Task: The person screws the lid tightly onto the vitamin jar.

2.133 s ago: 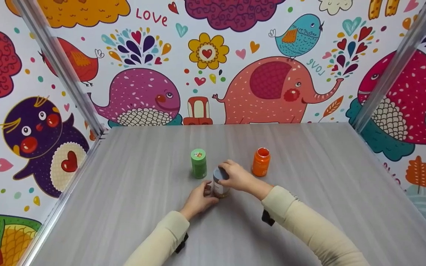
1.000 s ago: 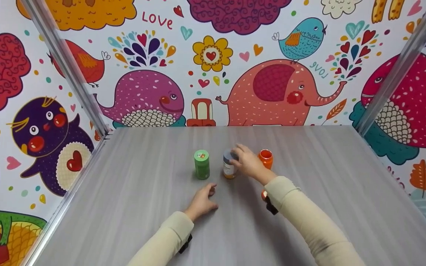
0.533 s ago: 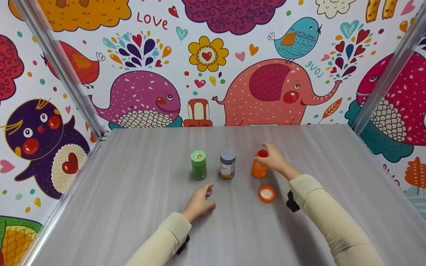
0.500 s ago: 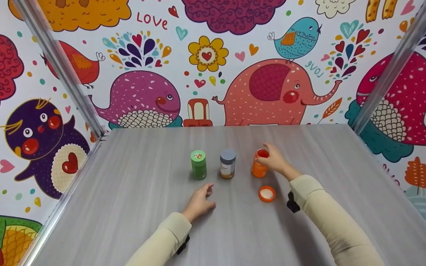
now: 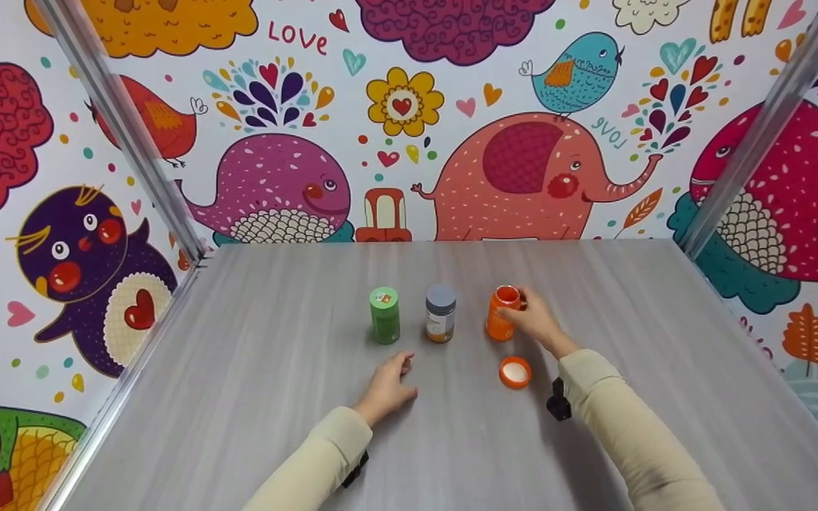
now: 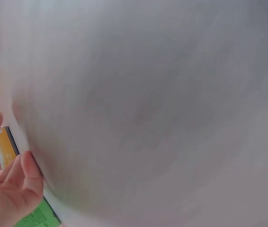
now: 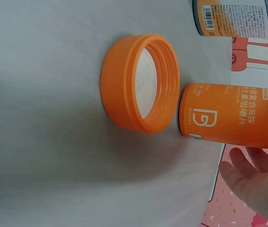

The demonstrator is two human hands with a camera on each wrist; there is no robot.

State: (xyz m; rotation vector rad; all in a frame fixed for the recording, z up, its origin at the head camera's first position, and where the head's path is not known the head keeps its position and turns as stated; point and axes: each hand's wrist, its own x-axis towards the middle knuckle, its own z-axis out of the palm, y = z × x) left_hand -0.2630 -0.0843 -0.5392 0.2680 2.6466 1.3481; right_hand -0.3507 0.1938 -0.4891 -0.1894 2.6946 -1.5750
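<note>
My right hand grips the upper part of an open orange pill bottle, thumb on one side and fingers on the other. Its screw cap, orange with a white liner, lies inside-up on the table just in front of it. To the left, a bottle with a grey-blue lid stands upright, and beyond it a green bottle with its lid on. My left hand rests low over the table in front of these two, fingers relaxed and holding nothing.
The grey table ends at a patterned back wall with cartoon animals. Metal posts rise at both back corners.
The right hand set the grey-blue-lidded bottle down between the other two, let go, then moved right to the orange bottle and lowered its grip there. The left hand stayed put after releasing.
</note>
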